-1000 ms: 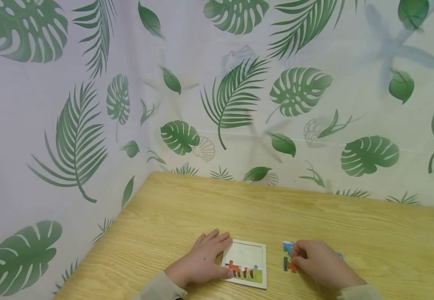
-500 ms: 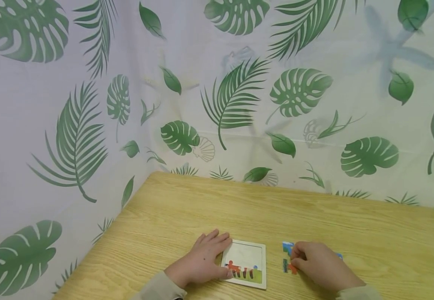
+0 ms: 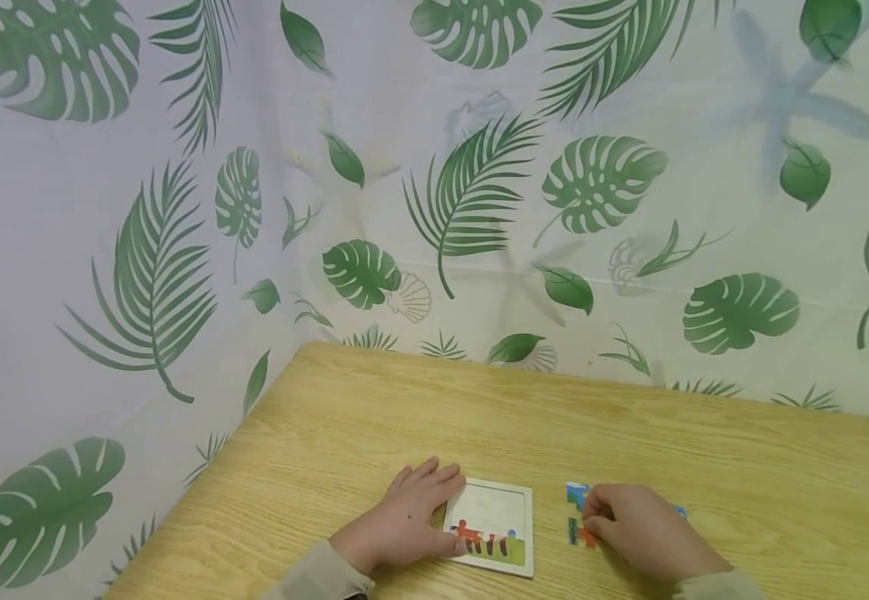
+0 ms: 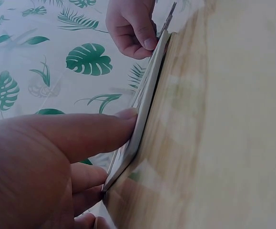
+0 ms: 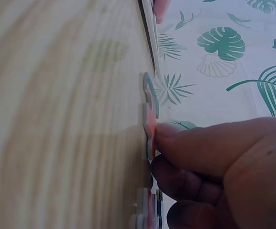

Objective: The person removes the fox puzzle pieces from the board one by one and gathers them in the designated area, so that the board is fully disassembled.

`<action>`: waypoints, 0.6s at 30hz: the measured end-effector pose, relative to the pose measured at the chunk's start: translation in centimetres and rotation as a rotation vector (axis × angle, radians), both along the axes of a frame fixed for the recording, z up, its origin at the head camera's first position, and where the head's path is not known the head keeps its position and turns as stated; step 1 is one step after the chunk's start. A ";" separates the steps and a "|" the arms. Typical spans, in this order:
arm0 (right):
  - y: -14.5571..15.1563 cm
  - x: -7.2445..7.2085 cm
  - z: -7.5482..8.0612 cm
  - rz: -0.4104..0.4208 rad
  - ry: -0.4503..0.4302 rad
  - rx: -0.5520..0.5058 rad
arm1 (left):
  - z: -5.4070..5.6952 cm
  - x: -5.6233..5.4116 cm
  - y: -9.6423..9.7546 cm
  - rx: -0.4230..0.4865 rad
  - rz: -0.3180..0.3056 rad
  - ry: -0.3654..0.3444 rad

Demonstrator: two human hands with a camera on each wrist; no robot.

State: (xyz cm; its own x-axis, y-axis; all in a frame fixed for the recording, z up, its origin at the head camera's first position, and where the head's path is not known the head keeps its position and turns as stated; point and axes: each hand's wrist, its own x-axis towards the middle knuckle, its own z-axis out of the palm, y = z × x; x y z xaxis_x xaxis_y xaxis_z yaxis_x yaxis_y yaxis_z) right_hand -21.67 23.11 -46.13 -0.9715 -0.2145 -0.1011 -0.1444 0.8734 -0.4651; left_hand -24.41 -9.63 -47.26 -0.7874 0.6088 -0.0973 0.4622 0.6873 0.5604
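Note:
A square puzzle board lies on the table, its front part filled with striped red and green picture pieces and its back part bare. My left hand rests along its left side, fingers spread, the thumb on the front left corner. In the left wrist view the thumb lies on the light edge of the board. To the right of the board, my right hand pinches a red puzzle piece at table level between thumb and forefinger. A blue puzzle piece shows just beyond the fingertips. The hand partly covers these loose pieces.
Another blue puzzle piece peeks out behind the right hand. More pieces sit low in the right wrist view. The wood-grain table ends at a leaf-printed cloth at the back and left.
My right hand and the red piece have shifted very slightly toward the front, widening the gap to the blue piece. The left hand and the board stay put.

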 end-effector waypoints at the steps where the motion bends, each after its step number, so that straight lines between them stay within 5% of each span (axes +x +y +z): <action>1: 0.0 0.0 0.0 0.003 0.000 0.003 | 0.0 0.0 0.0 -0.002 0.000 0.001; 18: -0.2 0.1 0.1 -0.012 0.013 0.026 | 0.1 0.1 0.2 -0.003 0.000 0.006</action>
State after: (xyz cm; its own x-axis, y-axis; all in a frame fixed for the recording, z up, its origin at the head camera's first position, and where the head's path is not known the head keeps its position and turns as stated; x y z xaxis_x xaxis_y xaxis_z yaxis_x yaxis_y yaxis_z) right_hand -21.59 22.90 -46.07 -0.9753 -0.1999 -0.0936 -0.1395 0.8871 -0.4400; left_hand -24.32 -9.47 -47.15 -0.7878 0.6087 -0.0942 0.4658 0.6888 0.5555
